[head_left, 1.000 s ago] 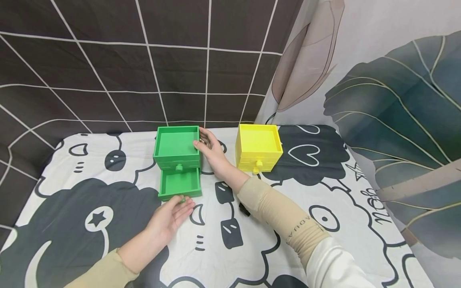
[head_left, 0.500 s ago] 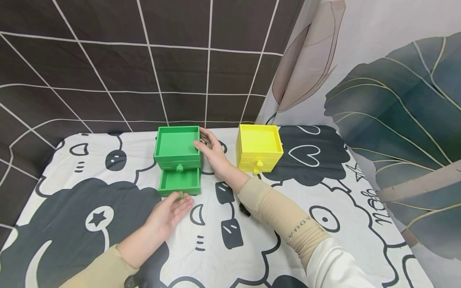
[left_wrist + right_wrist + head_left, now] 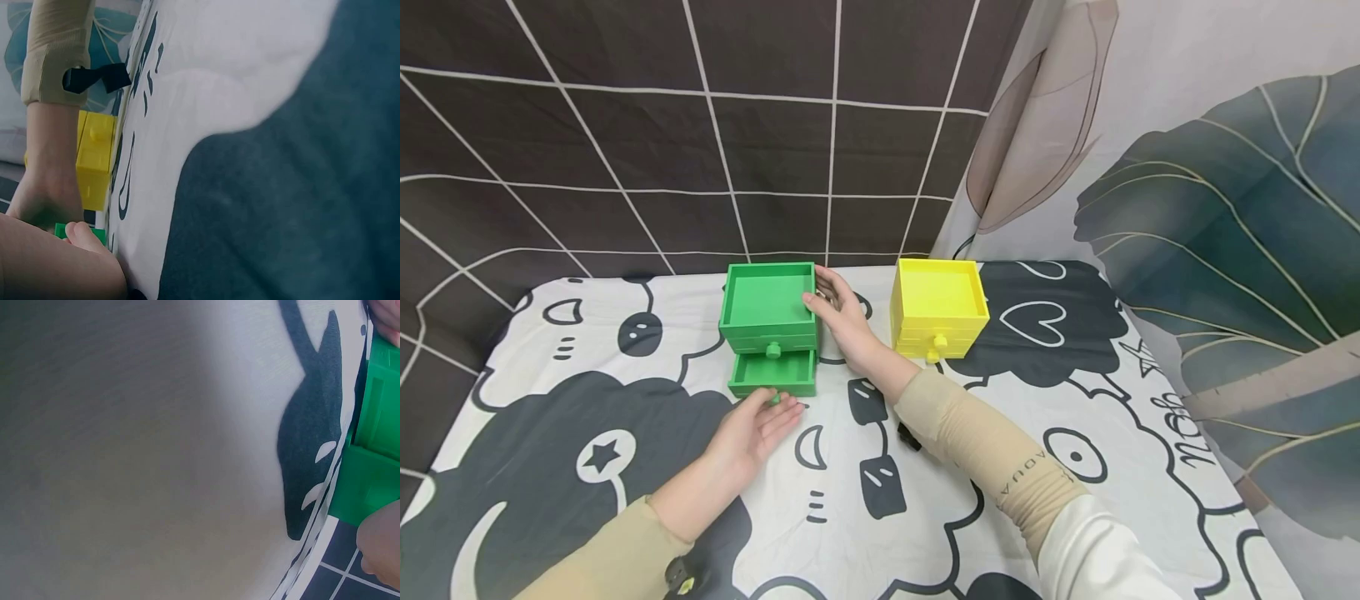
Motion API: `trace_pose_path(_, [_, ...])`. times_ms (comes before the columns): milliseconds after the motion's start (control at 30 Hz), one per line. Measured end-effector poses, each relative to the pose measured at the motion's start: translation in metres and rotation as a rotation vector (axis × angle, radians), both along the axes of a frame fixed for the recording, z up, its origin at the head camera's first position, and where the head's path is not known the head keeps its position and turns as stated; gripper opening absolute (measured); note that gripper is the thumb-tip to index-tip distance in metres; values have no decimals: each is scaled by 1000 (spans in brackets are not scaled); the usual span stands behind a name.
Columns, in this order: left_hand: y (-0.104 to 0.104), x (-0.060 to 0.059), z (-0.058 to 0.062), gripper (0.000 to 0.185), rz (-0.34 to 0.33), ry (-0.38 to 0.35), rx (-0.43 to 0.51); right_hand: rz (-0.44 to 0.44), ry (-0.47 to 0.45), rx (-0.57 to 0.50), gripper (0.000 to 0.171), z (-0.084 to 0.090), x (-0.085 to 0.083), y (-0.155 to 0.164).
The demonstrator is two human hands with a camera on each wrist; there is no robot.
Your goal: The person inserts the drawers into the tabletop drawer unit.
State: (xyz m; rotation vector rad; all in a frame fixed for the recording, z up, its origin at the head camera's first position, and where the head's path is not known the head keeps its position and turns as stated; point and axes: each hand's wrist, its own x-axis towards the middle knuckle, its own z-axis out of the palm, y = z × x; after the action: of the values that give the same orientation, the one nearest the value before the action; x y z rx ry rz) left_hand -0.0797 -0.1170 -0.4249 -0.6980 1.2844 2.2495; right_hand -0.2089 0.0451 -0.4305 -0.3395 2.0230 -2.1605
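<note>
A small green drawer cabinet (image 3: 767, 296) with a shallow tray top stands near the back of the cloth. Its lower drawer (image 3: 772, 379) is partly pulled out, and the part that shows holds nothing. My left hand (image 3: 747, 442), palm turned upward, pinches the round knob (image 3: 775, 399) of that drawer between thumb and fingers. My right hand (image 3: 844, 321) grips the cabinet's right side, thumb over the top rim and fingers behind. In the right wrist view the green cabinet (image 3: 365, 484) shows at the right edge. The left wrist view shows only a little green past the thumb.
A yellow drawer cabinet (image 3: 942, 292), its drawers in, stands to the right of my right hand. The table cloth (image 3: 850, 567) has black-and-white cartoon prints. Behind hangs a dark curtain (image 3: 775, 142) with white grid lines; a leaf-patterned curtain (image 3: 1210, 208) is at the right.
The lower green drawer has slid part of the way inward, with my left hand moving forward along with it. My right hand and both cabinets have stayed in place.
</note>
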Motion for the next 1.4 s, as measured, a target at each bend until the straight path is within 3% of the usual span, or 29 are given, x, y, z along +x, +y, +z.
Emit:
trace_pose_path(767, [2,-30,3,21,8,-3,42,-5,-10,-2,63,2,1,0])
trace_pose_path(1400, [2,-44,4,25,22,-42,113,-8,-19,20,63,1,0,0])
